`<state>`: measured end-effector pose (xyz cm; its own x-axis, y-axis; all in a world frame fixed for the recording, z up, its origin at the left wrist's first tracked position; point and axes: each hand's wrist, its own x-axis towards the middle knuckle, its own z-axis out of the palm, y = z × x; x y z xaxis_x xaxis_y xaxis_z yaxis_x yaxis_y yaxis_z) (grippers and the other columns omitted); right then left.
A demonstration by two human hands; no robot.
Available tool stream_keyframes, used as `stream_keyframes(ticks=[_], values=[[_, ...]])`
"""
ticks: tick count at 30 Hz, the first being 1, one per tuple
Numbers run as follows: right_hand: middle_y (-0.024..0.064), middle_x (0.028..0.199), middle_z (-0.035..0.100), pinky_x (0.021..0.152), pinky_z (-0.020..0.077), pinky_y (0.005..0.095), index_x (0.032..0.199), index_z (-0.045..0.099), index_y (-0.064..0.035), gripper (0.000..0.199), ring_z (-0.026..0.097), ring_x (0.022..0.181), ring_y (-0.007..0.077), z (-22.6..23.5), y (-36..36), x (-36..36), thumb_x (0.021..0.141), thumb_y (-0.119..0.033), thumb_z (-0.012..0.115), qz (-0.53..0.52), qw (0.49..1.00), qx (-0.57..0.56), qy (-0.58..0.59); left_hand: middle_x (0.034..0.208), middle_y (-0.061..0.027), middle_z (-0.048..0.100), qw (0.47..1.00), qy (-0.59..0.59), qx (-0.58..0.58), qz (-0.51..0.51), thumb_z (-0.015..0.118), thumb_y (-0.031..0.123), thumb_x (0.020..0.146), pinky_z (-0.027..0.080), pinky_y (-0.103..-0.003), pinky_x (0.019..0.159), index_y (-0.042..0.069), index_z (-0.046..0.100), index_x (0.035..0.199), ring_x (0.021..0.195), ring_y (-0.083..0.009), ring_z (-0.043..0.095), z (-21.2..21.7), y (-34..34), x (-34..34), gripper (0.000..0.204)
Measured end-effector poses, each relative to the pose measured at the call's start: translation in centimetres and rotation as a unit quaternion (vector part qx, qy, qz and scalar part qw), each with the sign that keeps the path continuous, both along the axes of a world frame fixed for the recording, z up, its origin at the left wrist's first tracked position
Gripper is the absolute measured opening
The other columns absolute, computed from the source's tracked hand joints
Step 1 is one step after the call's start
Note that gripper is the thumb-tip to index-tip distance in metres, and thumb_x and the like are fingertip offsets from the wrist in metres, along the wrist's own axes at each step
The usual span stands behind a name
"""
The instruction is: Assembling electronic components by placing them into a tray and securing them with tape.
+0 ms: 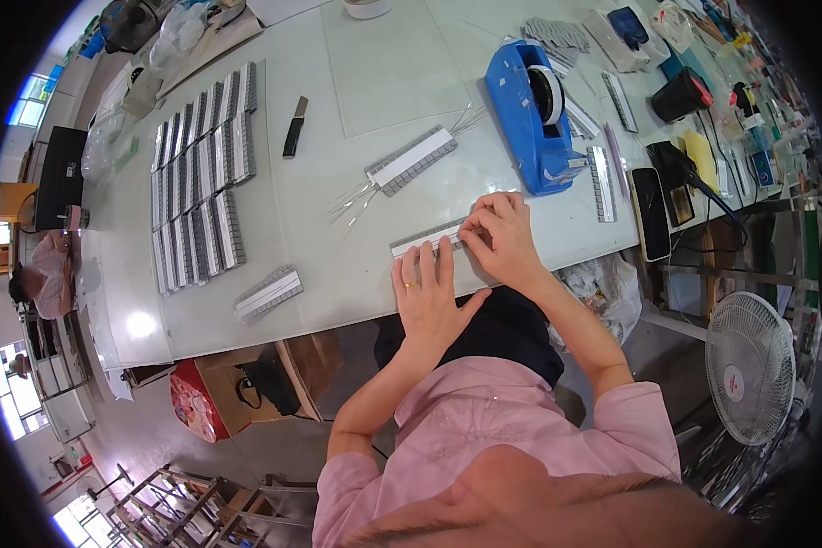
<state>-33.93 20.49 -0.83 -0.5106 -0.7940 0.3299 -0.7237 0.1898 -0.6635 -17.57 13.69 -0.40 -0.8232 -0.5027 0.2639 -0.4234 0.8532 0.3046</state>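
A grey strip of small metal blocks with a white backing [417,240] lies near the table's front edge. My left hand [429,297] rests flat on the table with its fingertips pressing the strip's near side. My right hand [500,233] has its fingers bent over the strip's right end, pinching at it. A second similar strip [411,161] with thin clear strands at both ends lies farther back. A blue tape dispenser [532,117] stands just beyond my right hand.
Rows of finished grey strips [201,183] fill the table's left side, with one loose strip [268,293] near the front edge. A dark cutter [294,127] lies behind them. Phone [649,214], tools and clutter crowd the right; a white fan [751,367] stands below.
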Motion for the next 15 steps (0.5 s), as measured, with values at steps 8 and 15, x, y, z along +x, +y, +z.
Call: stream_keyframes(ticks=[8,15], values=[[0.0040,0.110,0.057,0.087,0.0333,0.0467,0.099,0.072,-0.0171,0.021,0.050,0.108,0.0299,0.9,0.3,1.1,0.079,-0.020,0.078,-0.055,0.987,-0.009,0.153,0.138,-0.0173,0.046,1.000,0.004,-0.001,0.002,0.079,0.058,0.075,0.034,-0.057,0.112,0.004,0.050,0.143,0.131,-0.0385,0.040,-0.2,0.0,0.0,0.091],[0.0054,0.116,0.053,0.089,0.0316,0.0477,0.114,0.072,-0.0215,0.041,0.047,0.113,0.0299,2.0,-0.2,0.8,0.074,-0.027,0.082,-0.082,0.991,0.021,0.104,0.137,-0.0163,0.047,1.000,0.007,-0.007,0.001,0.078,0.059,0.075,0.033,-0.056,0.112,0.004,0.050,0.144,0.130,-0.0378,0.042,-0.1,0.1,0.0,0.092]])
